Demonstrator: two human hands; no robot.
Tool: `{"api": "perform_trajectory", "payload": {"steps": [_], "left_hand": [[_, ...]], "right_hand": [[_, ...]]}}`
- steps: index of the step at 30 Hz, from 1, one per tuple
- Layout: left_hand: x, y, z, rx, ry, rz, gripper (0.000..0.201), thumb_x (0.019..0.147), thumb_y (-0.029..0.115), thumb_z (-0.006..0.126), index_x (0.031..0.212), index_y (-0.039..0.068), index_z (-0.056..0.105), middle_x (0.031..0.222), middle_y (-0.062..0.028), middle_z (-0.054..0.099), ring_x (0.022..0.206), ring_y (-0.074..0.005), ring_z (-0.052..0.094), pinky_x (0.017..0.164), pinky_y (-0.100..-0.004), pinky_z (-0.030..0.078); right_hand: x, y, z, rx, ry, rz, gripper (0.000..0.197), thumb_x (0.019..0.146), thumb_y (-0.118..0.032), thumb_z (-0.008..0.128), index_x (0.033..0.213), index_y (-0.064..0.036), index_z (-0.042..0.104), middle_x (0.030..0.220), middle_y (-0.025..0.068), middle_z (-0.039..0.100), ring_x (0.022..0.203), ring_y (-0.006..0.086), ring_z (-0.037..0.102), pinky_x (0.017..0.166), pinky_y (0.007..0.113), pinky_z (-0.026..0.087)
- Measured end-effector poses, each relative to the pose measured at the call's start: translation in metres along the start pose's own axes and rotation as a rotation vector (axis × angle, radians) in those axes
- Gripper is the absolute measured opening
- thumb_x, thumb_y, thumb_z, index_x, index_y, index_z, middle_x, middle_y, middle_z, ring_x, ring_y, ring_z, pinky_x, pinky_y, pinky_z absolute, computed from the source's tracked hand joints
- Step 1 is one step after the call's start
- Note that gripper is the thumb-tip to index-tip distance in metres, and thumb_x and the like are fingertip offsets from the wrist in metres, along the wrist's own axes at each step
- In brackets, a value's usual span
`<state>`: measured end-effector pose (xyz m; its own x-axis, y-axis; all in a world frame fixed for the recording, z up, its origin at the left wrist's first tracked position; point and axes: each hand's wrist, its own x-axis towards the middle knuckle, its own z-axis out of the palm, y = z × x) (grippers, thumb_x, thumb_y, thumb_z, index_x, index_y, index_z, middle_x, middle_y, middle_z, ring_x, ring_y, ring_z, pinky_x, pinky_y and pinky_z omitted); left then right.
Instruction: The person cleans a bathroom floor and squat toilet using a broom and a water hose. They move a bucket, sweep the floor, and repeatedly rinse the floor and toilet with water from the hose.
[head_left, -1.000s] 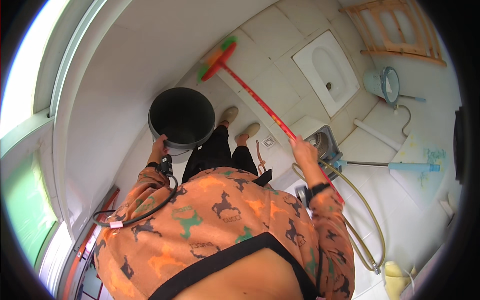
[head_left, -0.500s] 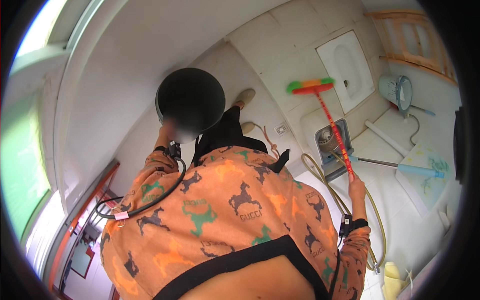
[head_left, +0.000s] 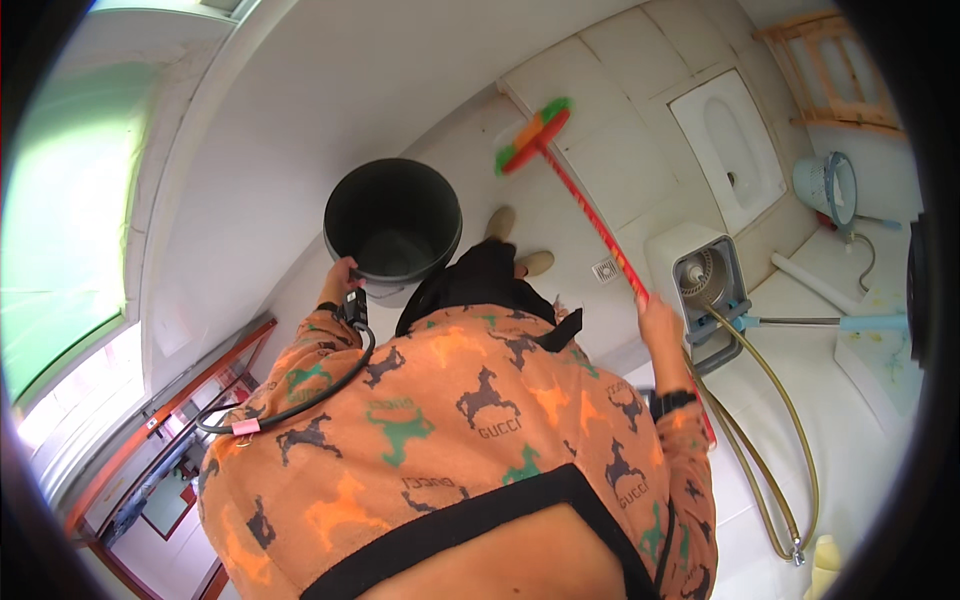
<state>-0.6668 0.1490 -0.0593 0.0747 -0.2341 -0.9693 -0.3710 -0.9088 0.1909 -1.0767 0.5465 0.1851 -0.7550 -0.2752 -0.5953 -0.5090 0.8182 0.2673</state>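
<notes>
A large dark bucket [head_left: 345,210] hangs on the left, tilted so that its dark inside shows. My left hand [head_left: 340,280] is closed on its near rim. In my right hand [head_left: 660,325] is a broom [head_left: 590,210] with a red handle, the fingers wrapped around it. Its red head with green and orange bristles [head_left: 535,135] points away from me, near the edge of the raised tiled step. Part of the handle runs back behind my right forearm.
A grey-white mop bucket with a spin basket [head_left: 700,275] stands right of my right hand. A yellowish hose [head_left: 800,440] loops beside it. Further off are a white squat toilet [head_left: 730,150], a floor drain [head_left: 606,270], a light-blue basket [head_left: 825,190] and a wooden rack [head_left: 835,75].
The broom head has swung left, from beside the squat toilet to near the step's edge. My right hand has moved left. My left hand and the bucket have shifted slightly in view.
</notes>
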Motion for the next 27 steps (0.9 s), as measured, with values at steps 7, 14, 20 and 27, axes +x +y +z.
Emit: {"api": "perform_trajectory", "payload": {"steps": [7,14,20,27], "left_hand": [[0.051,-0.015,-0.059,0.018,-0.003,-0.147,0.022,0.058,0.006,0.049,0.078,0.002,0.040,0.072,-0.0115,0.035,0.062,-0.0289,0.043,0.053,-0.0424,0.051],[0.073,-0.001,-0.077,-0.018,0.027,-0.182,0.020,0.061,0.007,0.049,0.080,0.003,0.042,0.077,-0.0107,0.041,0.070,-0.0252,0.047,0.063,-0.0409,0.050],[0.086,-0.003,-0.088,-0.019,-0.010,-0.152,0.018,0.062,0.005,0.051,0.078,0.003,0.042,0.080,-0.0099,0.042,0.074,-0.0246,0.047,0.064,-0.0396,0.050],[0.141,-0.018,-0.091,0.203,-0.252,-0.054,0.024,0.062,0.001,0.058,0.082,0.003,0.045,0.081,-0.0085,0.042,0.076,-0.0226,0.046,0.062,-0.0362,0.050]], "right_hand": [[0.022,-0.095,0.046,0.053,-0.131,-0.041,0.040,0.083,-0.042,0.036,0.089,-0.0058,0.050,0.073,0.0200,0.059,0.071,0.0340,0.059,0.064,0.044,0.045],[0.159,-0.212,0.128,0.154,-0.069,-0.053,0.040,0.084,-0.041,0.036,0.090,-0.0045,0.051,0.082,0.0172,0.059,0.079,0.0342,0.058,0.069,0.043,0.045],[0.023,-0.094,0.160,0.000,-0.305,0.200,0.044,0.083,-0.045,0.036,0.090,-0.0040,0.051,0.088,0.0172,0.058,0.084,0.0326,0.057,0.072,0.043,0.045],[-0.059,-0.110,0.101,-0.021,-0.281,0.219,0.041,0.084,-0.041,0.035,0.089,-0.0035,0.051,0.081,0.0181,0.059,0.077,0.0343,0.057,0.068,0.043,0.045]]}}
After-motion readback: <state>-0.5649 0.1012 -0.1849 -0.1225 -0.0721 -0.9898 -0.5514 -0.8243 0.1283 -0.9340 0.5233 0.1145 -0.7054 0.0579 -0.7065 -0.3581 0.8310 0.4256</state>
